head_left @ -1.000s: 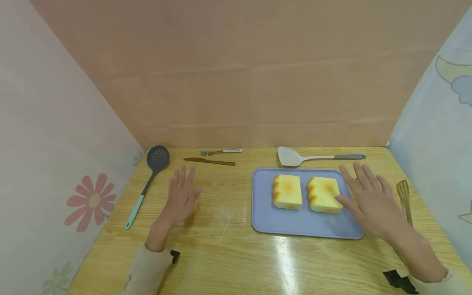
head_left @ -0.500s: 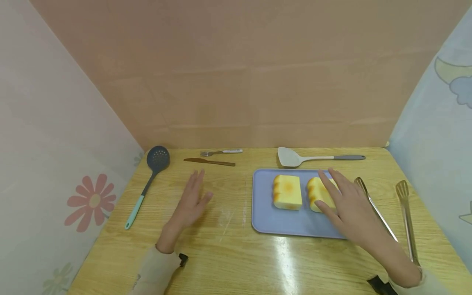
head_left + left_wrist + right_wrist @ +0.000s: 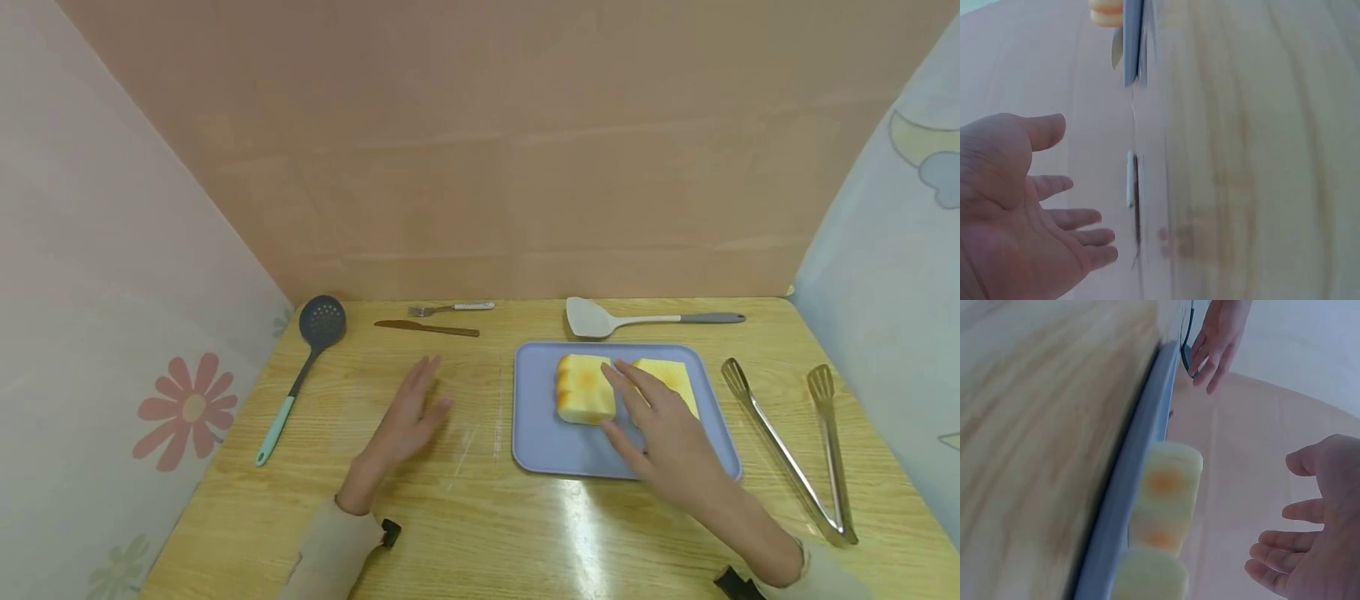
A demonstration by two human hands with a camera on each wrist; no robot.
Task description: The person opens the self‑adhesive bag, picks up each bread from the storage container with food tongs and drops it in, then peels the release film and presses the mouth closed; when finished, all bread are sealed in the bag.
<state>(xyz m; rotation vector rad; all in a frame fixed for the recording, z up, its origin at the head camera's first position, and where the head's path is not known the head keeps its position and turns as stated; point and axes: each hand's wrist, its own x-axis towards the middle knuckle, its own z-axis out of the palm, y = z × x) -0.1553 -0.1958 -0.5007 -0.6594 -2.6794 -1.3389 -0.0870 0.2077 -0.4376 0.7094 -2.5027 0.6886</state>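
The blue tray [image 3: 577, 450] carries two pieces of toy bread side by side. My right hand [image 3: 675, 442] hovers over the right bread piece [image 3: 671, 375], hiding part of it, its fingertips near the left bread piece [image 3: 585, 387]. Its fingers are spread and hold nothing; in the right wrist view that hand [image 3: 1316, 531] stands apart from the bread [image 3: 1166, 494]. My left hand [image 3: 401, 425] is over the bare table left of the tray, fingers extended. The left wrist view shows this hand [image 3: 1029, 212] with an empty palm.
A slotted ladle [image 3: 322, 321] lies at the left. Along the back are a fork [image 3: 450, 309], a knife [image 3: 427, 327] and a white spatula [image 3: 588, 318]. Metal tongs [image 3: 787, 458] lie spread right of the tray. Walls stand behind and at both sides of the table [image 3: 465, 542].
My right hand has moved left across the tray, uncovering the tongs. My left hand has shifted right, toward the tray. The bread, tray and utensils have stayed in place.
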